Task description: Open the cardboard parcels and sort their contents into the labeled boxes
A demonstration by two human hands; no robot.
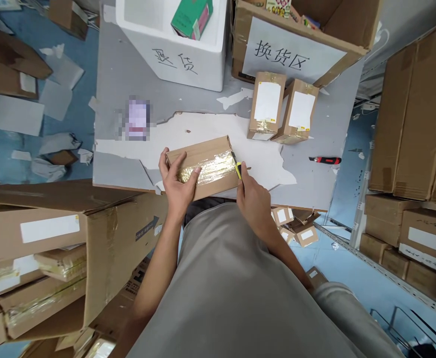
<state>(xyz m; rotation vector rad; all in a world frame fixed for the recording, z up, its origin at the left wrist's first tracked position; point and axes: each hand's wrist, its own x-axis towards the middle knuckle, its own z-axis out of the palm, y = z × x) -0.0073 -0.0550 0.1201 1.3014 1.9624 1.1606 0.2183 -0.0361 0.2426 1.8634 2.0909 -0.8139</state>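
A flat cardboard parcel (206, 156) sealed with shiny clear tape lies on the grey table (128, 89) near its front edge. My left hand (176, 181) rests on the parcel's left end, thumb and fingers spread over the top and pressing it down. My right hand (253, 201) is closed around a yellow utility knife (237, 168). The knife's tip meets the parcel's right end at the tape.
Two small taped boxes with white labels (266, 104) (298, 112) stand behind the parcel. A red cutter (325, 160) lies at the right. A white foam box (180, 44) and a labelled carton (296, 40) sit at the back. Big cartons flank both sides.
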